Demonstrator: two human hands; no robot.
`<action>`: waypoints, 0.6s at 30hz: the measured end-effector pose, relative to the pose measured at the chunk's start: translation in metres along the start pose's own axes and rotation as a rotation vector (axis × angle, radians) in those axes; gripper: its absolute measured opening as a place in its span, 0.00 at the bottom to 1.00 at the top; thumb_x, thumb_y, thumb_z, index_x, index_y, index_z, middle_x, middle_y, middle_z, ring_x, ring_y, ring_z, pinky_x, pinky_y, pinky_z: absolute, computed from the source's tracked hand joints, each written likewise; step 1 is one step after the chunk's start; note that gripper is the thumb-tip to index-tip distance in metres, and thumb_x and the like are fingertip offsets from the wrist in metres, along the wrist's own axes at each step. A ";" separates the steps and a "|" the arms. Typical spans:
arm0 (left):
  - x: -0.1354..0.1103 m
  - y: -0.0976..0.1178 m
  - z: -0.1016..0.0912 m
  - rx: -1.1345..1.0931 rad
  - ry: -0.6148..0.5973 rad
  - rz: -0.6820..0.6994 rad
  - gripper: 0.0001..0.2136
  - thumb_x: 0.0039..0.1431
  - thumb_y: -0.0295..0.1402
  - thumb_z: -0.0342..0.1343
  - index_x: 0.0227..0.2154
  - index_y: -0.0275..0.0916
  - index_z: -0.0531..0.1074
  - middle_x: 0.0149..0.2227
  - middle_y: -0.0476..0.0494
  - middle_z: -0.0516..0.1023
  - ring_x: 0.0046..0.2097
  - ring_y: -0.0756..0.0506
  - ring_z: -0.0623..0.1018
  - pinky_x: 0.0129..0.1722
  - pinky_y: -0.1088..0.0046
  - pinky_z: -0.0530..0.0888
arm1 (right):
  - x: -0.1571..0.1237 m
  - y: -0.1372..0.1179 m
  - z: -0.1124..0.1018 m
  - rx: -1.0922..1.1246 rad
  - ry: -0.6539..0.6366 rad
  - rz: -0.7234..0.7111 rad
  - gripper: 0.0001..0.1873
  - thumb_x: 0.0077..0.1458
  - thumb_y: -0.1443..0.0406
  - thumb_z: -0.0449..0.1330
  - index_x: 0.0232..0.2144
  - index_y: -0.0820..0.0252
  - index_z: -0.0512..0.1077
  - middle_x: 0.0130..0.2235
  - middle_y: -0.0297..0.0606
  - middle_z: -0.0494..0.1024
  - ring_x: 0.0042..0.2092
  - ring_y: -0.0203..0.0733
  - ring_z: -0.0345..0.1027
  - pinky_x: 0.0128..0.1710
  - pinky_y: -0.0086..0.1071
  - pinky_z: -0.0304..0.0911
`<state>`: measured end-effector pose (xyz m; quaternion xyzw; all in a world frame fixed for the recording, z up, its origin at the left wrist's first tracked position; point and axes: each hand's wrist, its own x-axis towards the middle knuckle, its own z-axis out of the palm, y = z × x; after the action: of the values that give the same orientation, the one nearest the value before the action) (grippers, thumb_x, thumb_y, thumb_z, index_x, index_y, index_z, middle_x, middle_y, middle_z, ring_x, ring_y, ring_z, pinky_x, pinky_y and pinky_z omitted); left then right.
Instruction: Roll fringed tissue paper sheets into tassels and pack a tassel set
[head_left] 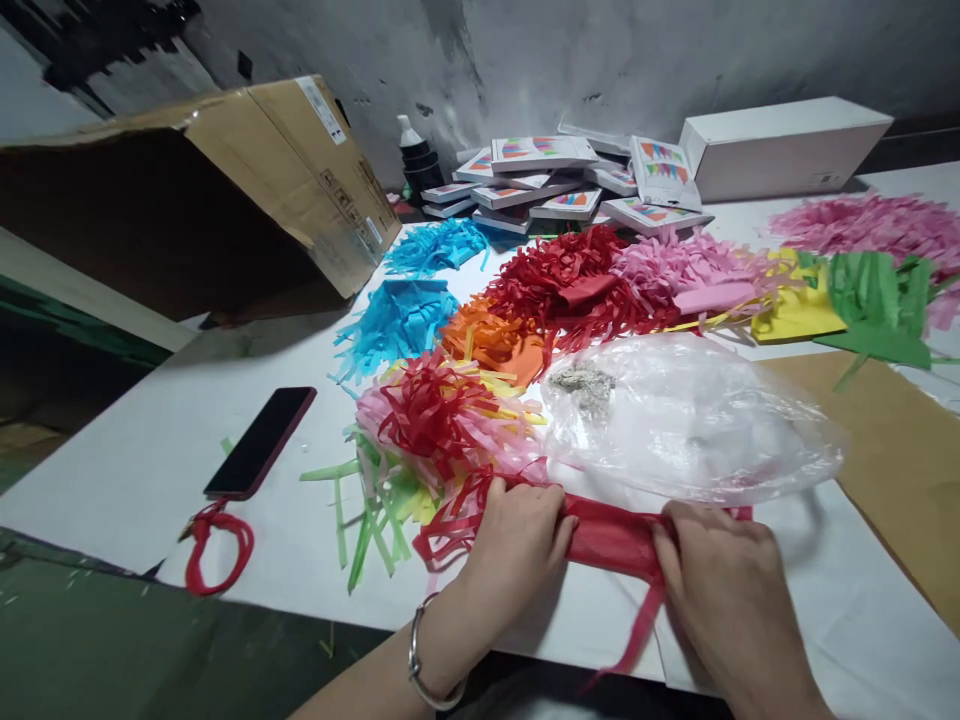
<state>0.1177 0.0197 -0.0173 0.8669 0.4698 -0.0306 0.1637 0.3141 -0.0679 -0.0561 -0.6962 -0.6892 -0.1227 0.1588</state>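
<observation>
Both my hands press on a folded strip of red fringed tissue paper (611, 535) at the near edge of the white table (172, 450). My left hand (517, 545), with a metal bangle on its wrist, pinches the strip's left part, fingers closed. My right hand (724, 585) grips the right part, fingers curled over it. Loose red fringes hang below the strip and over the table's edge. A crumpled clear plastic bag (690, 420) lies just behind the strip.
Piles of fringed paper lie behind: red and pink (435, 415), orange (495, 340), blue (401, 315), red (577, 280), pink (682, 270), green (877, 300). A dark phone (262, 440) with red cord lies left. A cardboard box (225, 190), small flat boxes (540, 180) and a white box (780, 145) stand behind.
</observation>
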 end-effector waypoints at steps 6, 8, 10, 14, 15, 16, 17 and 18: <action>0.001 -0.003 0.000 -0.048 -0.002 0.016 0.07 0.65 0.31 0.57 0.30 0.38 0.72 0.32 0.45 0.81 0.36 0.40 0.79 0.43 0.60 0.63 | -0.010 0.021 -0.035 -0.082 0.164 -0.037 0.15 0.62 0.65 0.52 0.48 0.63 0.71 0.43 0.52 0.79 0.43 0.59 0.72 0.44 0.52 0.61; 0.001 -0.004 0.001 -0.051 0.014 0.024 0.07 0.65 0.30 0.58 0.30 0.38 0.72 0.31 0.45 0.81 0.36 0.40 0.79 0.43 0.59 0.63 | -0.009 0.011 -0.044 0.066 0.199 -0.189 0.17 0.63 0.67 0.51 0.52 0.63 0.71 0.48 0.50 0.79 0.48 0.55 0.72 0.49 0.49 0.62; 0.002 -0.004 0.003 -0.047 0.018 0.032 0.07 0.65 0.30 0.57 0.30 0.38 0.72 0.31 0.45 0.81 0.35 0.40 0.79 0.43 0.59 0.63 | -0.008 -0.007 -0.044 0.218 0.176 -0.399 0.17 0.62 0.71 0.51 0.51 0.61 0.72 0.48 0.44 0.80 0.51 0.49 0.72 0.53 0.41 0.63; 0.002 -0.006 0.007 -0.035 0.020 0.049 0.07 0.65 0.31 0.57 0.30 0.38 0.72 0.31 0.44 0.81 0.35 0.40 0.79 0.43 0.58 0.64 | -0.007 -0.038 -0.019 0.337 0.143 -0.408 0.19 0.63 0.76 0.47 0.45 0.64 0.76 0.46 0.42 0.82 0.52 0.46 0.73 0.58 0.40 0.59; 0.002 -0.007 0.007 -0.041 0.029 0.051 0.07 0.65 0.31 0.57 0.30 0.38 0.72 0.31 0.45 0.81 0.35 0.40 0.79 0.43 0.58 0.64 | -0.008 -0.041 -0.011 0.332 0.139 -0.357 0.20 0.63 0.76 0.45 0.44 0.65 0.76 0.45 0.43 0.82 0.50 0.47 0.73 0.57 0.42 0.58; 0.001 -0.008 0.008 -0.053 0.044 0.052 0.06 0.65 0.31 0.57 0.31 0.38 0.72 0.31 0.45 0.81 0.36 0.40 0.79 0.43 0.58 0.64 | -0.010 -0.041 -0.004 0.323 0.134 -0.315 0.21 0.64 0.76 0.44 0.43 0.65 0.77 0.44 0.44 0.82 0.48 0.48 0.73 0.56 0.43 0.58; -0.001 -0.009 0.008 -0.069 0.070 0.053 0.05 0.65 0.31 0.57 0.32 0.38 0.72 0.32 0.45 0.81 0.36 0.40 0.79 0.43 0.58 0.64 | -0.012 -0.039 0.002 0.312 0.130 -0.282 0.21 0.65 0.75 0.45 0.42 0.65 0.77 0.43 0.45 0.82 0.47 0.48 0.73 0.54 0.45 0.57; -0.003 -0.011 0.008 -0.083 0.114 0.058 0.03 0.65 0.30 0.57 0.34 0.39 0.73 0.34 0.45 0.81 0.38 0.40 0.78 0.43 0.58 0.65 | -0.013 -0.036 0.006 0.305 0.126 -0.256 0.20 0.65 0.75 0.45 0.42 0.64 0.77 0.42 0.45 0.82 0.46 0.49 0.72 0.53 0.45 0.57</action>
<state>0.1079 0.0201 -0.0267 0.8730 0.4538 0.0430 0.1735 0.2774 -0.0778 -0.0651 -0.5620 -0.7712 -0.0796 0.2882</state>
